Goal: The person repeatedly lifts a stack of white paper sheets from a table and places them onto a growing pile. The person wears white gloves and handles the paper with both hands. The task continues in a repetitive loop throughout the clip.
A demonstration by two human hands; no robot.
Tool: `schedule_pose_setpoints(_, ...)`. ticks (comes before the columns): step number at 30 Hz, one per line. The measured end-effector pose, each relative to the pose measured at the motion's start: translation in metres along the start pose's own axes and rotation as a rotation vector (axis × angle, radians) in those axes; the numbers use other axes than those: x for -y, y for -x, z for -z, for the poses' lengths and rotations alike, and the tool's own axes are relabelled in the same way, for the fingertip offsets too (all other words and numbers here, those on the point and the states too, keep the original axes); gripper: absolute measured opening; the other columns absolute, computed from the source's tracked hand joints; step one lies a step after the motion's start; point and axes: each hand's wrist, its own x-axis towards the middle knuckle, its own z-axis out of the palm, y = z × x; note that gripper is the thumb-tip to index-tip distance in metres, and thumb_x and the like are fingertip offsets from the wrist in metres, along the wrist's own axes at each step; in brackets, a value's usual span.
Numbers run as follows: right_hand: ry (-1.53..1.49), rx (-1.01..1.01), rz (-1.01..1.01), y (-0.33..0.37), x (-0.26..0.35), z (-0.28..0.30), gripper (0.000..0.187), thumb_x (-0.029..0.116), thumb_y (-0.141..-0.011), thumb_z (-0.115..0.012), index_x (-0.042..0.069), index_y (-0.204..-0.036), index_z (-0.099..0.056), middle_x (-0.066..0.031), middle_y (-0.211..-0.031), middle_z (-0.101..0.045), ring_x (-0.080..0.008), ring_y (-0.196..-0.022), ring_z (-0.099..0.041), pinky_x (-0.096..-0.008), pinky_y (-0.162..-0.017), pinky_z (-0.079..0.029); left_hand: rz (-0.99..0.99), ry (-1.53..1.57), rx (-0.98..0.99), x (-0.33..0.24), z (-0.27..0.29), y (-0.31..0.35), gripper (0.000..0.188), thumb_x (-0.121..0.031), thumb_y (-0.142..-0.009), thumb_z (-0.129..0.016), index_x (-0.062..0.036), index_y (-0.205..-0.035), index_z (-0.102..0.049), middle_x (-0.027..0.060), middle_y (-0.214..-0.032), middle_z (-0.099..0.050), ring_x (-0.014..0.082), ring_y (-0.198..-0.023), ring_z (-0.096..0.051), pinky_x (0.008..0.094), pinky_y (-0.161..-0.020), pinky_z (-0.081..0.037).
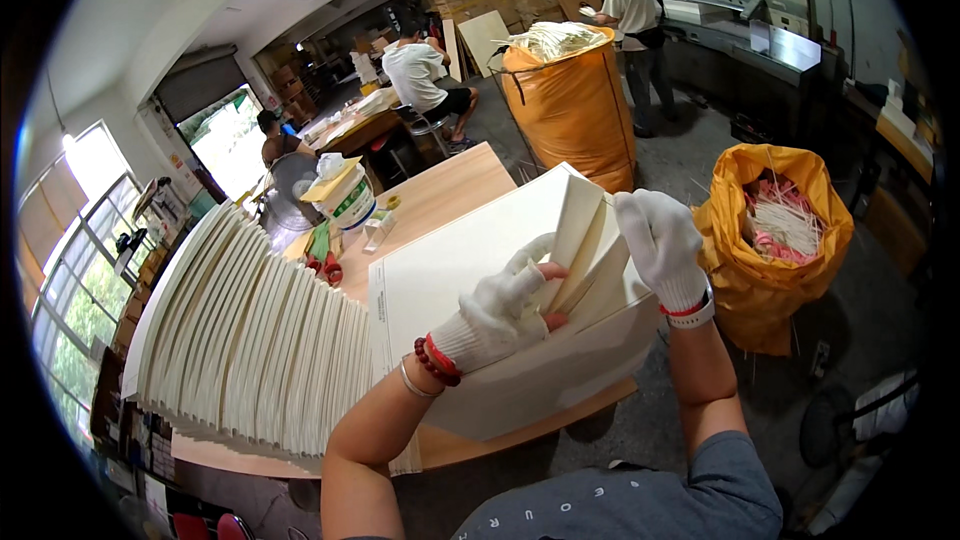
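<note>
The right grip (658, 240) clenches white card flaps (580, 215) at its nine o'clock; they stand at two o'clock from the left grip (505, 305), whose hold I cannot tell.

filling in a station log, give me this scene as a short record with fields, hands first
left contact: white-knit-gloved left hand, bare-tipped fingers apart against a broad stack of white paper sheets; grip unclear
right contact: white-knit-gloved right hand, curled at the stack's right end; grip unclear
sheets: parted between the hands
left of stack: long, fanned row of white card-like pieces
surface: light wood-coloured table
beyond stack: white plastic bucket
right: open orange sack holding pink and white strips
background: taller orange sack
</note>
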Motion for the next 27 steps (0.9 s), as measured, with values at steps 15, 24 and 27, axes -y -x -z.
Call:
schedule_pose_setpoints(15, -0.316, -0.187, -0.241, -0.008, 0.008, -0.01, 0.035, 0.012, -0.093, -0.057, -0.001, -0.062, -0.05, -0.011, -0.052, -0.038, -0.0231, -0.046, -0.045, -0.0365, -0.044, -0.033, -0.056, 0.085, -0.044, 0.007, -0.007, -0.001, 0.033, 0.0, -0.083, -0.061, -0.0048, -0.116, -0.061, 0.0199, -0.131, -0.053, 0.0311, -0.104, -0.061, 0.031, -0.091, -0.049)
schedule_pose_setpoints(24, -0.322, -0.119, -0.371, -0.006, 0.008, -0.009, 0.03, 0.01, -0.093, -0.056, -0.002, -0.066, -0.053, -0.0113, -0.053, -0.039, -0.0237, -0.044, -0.042, -0.0366, -0.044, -0.033, -0.008, 0.069, 0.098, 0.007, 0.0, -0.003, 0.044, 0.002, -0.076, -0.074, -0.0032, -0.118, -0.061, 0.0139, -0.121, -0.059, 0.0234, -0.103, -0.061, 0.0285, -0.088, -0.048)
schedule_pose_setpoints(27, -0.293, -0.129, -0.319, -0.005, 0.007, -0.01, 0.027, 0.009, -0.093, -0.054, -0.003, -0.069, -0.054, -0.0117, -0.054, -0.041, -0.0237, -0.045, -0.043, -0.0359, -0.045, -0.034, 0.005, 0.057, 0.044, 0.001, -0.003, -0.006, 0.042, -0.002, -0.075, -0.078, -0.0032, -0.114, -0.062, 0.015, -0.125, -0.057, 0.0258, -0.106, -0.061, 0.0295, -0.089, -0.049)
